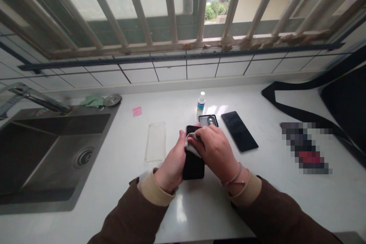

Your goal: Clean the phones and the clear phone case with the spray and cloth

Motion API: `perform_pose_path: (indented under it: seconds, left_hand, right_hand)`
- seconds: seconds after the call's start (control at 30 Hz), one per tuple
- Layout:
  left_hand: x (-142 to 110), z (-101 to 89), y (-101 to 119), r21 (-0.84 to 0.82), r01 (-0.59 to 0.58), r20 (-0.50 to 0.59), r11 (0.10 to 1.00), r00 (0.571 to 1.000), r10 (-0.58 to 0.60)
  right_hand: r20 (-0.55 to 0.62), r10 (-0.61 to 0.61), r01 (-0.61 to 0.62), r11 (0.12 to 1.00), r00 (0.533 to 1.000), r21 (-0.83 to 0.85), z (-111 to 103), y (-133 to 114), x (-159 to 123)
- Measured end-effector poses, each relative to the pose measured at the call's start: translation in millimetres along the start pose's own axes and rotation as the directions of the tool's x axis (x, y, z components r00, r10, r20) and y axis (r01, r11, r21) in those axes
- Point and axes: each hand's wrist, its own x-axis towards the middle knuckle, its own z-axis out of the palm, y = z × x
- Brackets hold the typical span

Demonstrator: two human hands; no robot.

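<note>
Left hand (173,164) is gripping phone (193,169) toward bench (122,183) front edge, right hand (215,148) pinching cloth (193,150). Overpressing could be inviting slips.

Both arms reach in from the bottom edge and converge, the left arm (131,213) slanting up to the right, the right arm (280,213) up to the left. The left hand (172,162) is curled in a grip, its thumb (181,141) raised along the near side, its other fingers mostly hidden. The right hand (216,150) lies back upward, higher than the left, fingers bent and pinched together, pointing left. The right wrist (238,179) shows bare skin above the cuff.
</note>
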Motion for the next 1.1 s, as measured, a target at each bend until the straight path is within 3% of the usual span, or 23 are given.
perform_pose_path:
  seconds: [0.13,0.3,0.4,0.47,0.53,0.6,0.67,0.77,0.87,1.1]
  left_hand:
    - [-2.9,-4.0,-6.2,0.167,0.203,-0.017,0.965,0.979,-0.203]
    - [-6.9,2.0,3.7,0.091,0.220,0.069,0.971,0.972,-0.227]
    - [-3.7,2.6,14.3,-0.060,0.112,0.043,0.992,0.993,-0.110]
    - [0.0,0.1,21.1,-0.104,0.040,-0.055,0.994,0.997,-0.046]
    - [2.9,-2.8,26.5,-0.106,0.013,-0.161,0.994,0.987,-0.030]
    - [4.1,-3.8,29.2,-0.103,-0.001,-0.231,0.995,0.973,-0.023]
    - [3.8,-2.3,28.3,-0.117,-0.018,-0.223,0.993,0.975,-0.009]
    - [2.3,2.0,21.4,-0.178,-0.036,-0.130,0.983,0.991,0.013]
    - [2.2,4.7,12.2,-0.207,0.018,-0.082,0.978,0.996,-0.036]
    - [-0.7,3.6,7.6,-0.044,0.134,-0.047,0.990,0.990,-0.136]
  right_hand:
    - [-0.117,0.138,-0.141,0.990,0.984,-0.016,-0.8,14.5,2.4]
    - [-0.225,0.191,-0.166,0.978,0.956,0.125,-6.9,21.0,1.4]
    - [-0.258,0.053,0.032,0.948,0.965,0.315,-14.7,10.4,-2.2]
    - [-0.212,-0.119,0.207,0.862,0.970,0.462,-18.2,0.3,-4.7]
    - [-0.132,-0.258,0.288,0.788,0.957,0.544,-17.8,-8.9,-6.2]
    - [-0.027,-0.335,0.301,0.806,0.942,0.510,-13.2,-14.6,-6.1]
    - [0.084,-0.344,0.288,0.876,0.935,0.386,-6.4,-15.9,-4.9]
    - [0.165,-0.217,0.179,0.959,0.962,0.218,2.6,-11.0,-2.7]
    - [0.157,-0.037,0.015,0.990,0.987,0.142,6.7,-2.8,-1.4]
    - [-0.006,0.221,-0.219,0.967,0.975,0.134,4.8,17.1,2.6]
